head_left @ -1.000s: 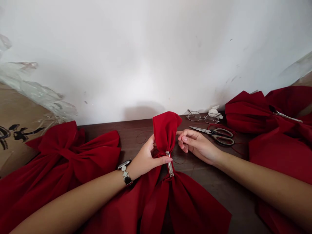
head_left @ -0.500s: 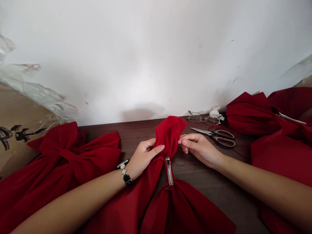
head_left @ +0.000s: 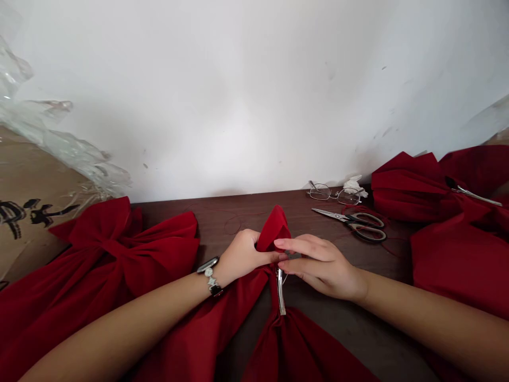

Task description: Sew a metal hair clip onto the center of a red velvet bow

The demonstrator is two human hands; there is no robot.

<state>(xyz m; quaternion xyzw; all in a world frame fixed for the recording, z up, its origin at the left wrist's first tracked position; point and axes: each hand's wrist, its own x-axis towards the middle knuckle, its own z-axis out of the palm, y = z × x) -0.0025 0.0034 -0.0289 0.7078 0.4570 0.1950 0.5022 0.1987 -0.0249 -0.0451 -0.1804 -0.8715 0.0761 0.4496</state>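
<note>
A red fabric bow (head_left: pixel 274 228) stands gathered at the middle of the table, its upper loop folded narrow. My left hand (head_left: pixel 244 254) is closed on this loop, the thumb laid across its front. From the right, my right hand (head_left: pixel 324 265) brings its bent fingertips against the fabric beside my left thumb; what lies between them is hidden. Just below the fingers, a silver metal clip (head_left: pixel 280 294) runs down the bow's narrow middle, its upper end partly covered. Long red tails (head_left: pixel 296 345) spread toward me beneath it.
Scissors (head_left: pixel 353 223) lie on the dark table (head_left: pixel 214 217) at right, near eyeglasses (head_left: pixel 320 192), a crumpled white tissue (head_left: pixel 356 185) and loose red thread. Finished-looking red bows flank both sides: one left (head_left: pixel 111 244), others right (head_left: pixel 409 185). A cardboard box (head_left: pixel 35 180) stands far left.
My right hand has moved left and down onto the fabric beside my left thumb. The upper loop has been folded narrower and lowered, and the clip has turned more sideways.
</note>
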